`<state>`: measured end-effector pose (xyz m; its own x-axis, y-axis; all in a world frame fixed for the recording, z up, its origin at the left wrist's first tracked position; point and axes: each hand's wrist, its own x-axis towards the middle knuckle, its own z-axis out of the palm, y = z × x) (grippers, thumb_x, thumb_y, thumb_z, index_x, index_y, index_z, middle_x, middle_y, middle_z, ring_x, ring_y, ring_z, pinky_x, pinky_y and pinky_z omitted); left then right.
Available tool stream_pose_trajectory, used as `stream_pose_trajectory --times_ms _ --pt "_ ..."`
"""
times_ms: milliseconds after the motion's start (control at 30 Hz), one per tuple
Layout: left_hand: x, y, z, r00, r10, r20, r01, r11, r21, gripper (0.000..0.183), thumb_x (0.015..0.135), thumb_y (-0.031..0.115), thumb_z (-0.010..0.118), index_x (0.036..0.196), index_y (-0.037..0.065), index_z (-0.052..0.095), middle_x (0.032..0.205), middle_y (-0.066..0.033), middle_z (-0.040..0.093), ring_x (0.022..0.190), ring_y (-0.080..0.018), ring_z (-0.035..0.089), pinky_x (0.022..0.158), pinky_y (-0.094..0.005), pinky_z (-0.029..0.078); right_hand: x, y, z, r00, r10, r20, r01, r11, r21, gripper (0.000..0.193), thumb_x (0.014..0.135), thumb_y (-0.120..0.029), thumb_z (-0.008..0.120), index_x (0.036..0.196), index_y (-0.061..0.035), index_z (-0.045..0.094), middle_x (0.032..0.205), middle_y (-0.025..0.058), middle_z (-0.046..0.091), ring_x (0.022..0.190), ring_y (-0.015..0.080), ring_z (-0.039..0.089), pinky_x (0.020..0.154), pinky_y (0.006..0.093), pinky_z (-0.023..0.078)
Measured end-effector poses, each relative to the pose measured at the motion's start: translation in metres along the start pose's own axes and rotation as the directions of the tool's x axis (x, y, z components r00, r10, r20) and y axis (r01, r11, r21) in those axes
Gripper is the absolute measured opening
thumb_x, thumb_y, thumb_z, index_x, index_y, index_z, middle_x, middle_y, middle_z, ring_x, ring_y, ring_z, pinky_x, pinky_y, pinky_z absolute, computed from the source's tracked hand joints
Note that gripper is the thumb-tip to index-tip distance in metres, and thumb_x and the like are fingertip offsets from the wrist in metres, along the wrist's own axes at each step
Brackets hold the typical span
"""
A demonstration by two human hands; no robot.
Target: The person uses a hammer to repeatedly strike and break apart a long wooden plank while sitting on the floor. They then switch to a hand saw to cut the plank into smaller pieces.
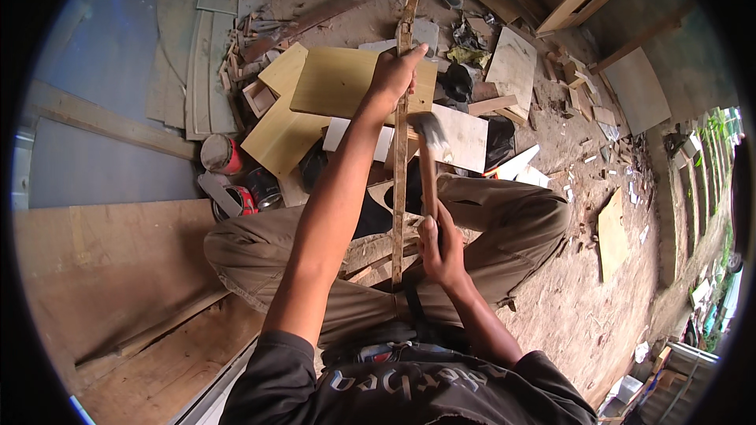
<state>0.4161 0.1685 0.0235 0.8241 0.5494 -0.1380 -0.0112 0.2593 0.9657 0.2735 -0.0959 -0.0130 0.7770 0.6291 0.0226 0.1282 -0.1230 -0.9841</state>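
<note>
The left hand (391, 72) grips a long wooden strip (401, 181) standing upright between the knees. The right hand (439, 245) grips a hammer (428, 159). A bad swing could hit fingers, or the thin strip could slip.

Lighting: soft, even daylight, moderately bright, with no glare. Brightest zone: upper right and right rim, where green foliage (720, 130) is nearly washed out. Shadows: faint and diffuse; darkest patches under the pale yellow plywood sheets (335, 79) and between the knees.

Focus: centre sharp. The grey metal hammer head on its wooden handle (428, 132) is smeared by motion blur.

Distortion: strong fisheye; the long thin wooden strip (402, 149) and the plank edges bow toward the rim. A black circular vignette fills the corners. Detail softens at the periphery.
</note>
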Motion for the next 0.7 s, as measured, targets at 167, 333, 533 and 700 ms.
stream_pose_trajectory --times_ms 167,333,533,700 --pt "0.002 -0.002 -0.005 1.000 -0.008 -0.013 0.008 1.000 0.009 0.045 0.085 0.040 0.071 0.058 0.014 0.045 0.051 0.0013 0.045 0.042 -0.0110 0.045 0.043 -0.0282 0.036 -0.002 -0.038 -0.009 0.998 -0.027 -0.055 0.037 0.981 0.190 0.051 0.104 -0.033 0.041 0.139 0.0043 0.038 0.068 -0.0021 0.040 0.050 0.0028 0.034 0.041 0.0189 0.029" --pt "0.002 -0.003 -0.001 0.999 -0.010 -0.041 0.011 1.000 0.023 0.045 0.085 0.039 0.070 0.057 0.014 0.045 0.051 0.0015 0.044 0.042 -0.0109 0.044 0.043 -0.0283 0.036 -0.001 -0.034 -0.010 0.937 -0.339 -0.085 0.341 0.940 0.020 0.057 0.103 -0.039 0.041 0.138 0.0054 0.037 0.067 -0.0001 0.042 0.052 0.0046 0.038 0.043 0.0205 0.030" --pt "0.001 -0.003 -0.003 0.999 0.008 -0.038 -0.006 0.999 0.048 0.044 0.085 0.039 0.069 0.058 0.014 0.046 0.051 0.0019 0.043 0.042 -0.0107 0.042 0.043 -0.0283 0.036 -0.001 -0.002 -0.002 0.995 0.095 -0.004 -0.095 0.995 -0.029 0.041 0.102 -0.019 0.045 0.136 0.0036 0.044 0.070 0.0047 0.052 0.058 0.0095 0.050 0.053 0.0251 0.042" --pt "0.002 -0.005 0.000 0.998 0.021 -0.057 -0.017 0.998 0.067 0.046 0.085 0.039 0.068 0.055 0.014 0.045 0.049 0.0021 0.042 0.042 -0.0109 0.042 0.043 -0.0287 0.036 -0.007 -0.038 -0.002 0.979 -0.187 -0.076 0.194 0.976 0.097 0.053 0.104 -0.034 0.042 0.138 0.0060 0.040 0.068 -0.0013 0.045 0.051 0.0035 0.036 0.043 0.0201 0.030"
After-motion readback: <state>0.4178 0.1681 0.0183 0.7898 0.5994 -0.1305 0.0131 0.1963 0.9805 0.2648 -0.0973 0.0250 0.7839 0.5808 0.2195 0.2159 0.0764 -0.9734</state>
